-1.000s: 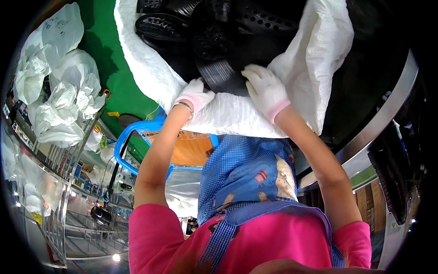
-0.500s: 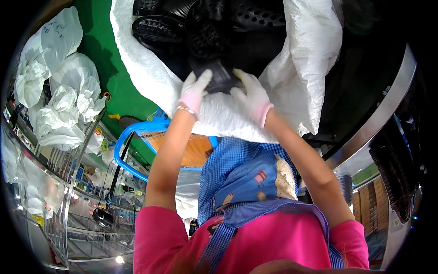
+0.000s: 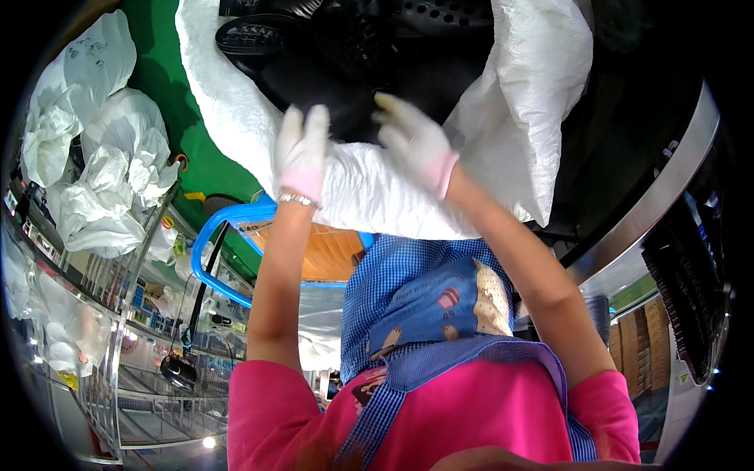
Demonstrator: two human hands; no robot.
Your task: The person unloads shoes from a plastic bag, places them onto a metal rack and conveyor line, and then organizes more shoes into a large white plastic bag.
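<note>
Left hand (image 3: 302,153) and right hand (image 3: 415,143), white-gloved, fingers spread, each grip open and empty | white woven sack (image 3: 369,188), crinkled, gaping just beyond fingertips | black perforated plastic parts (image 3: 345,47) heaped inside

A factory floor or warehouse: green painted floor (image 3: 169,86), stuffed white sacks (image 3: 94,157), wire racks (image 3: 94,345), a blue cart (image 3: 228,243), stacked cartons (image 3: 632,353).

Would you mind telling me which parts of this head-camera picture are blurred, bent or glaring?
Head view: both gloved hands, left hand and right hand, are smeared by motion blur; the white woven sack and blue checked apron look sharper; the steel rail bows with fisheye distortion; corners are black; small lamp glare lower left.
</note>
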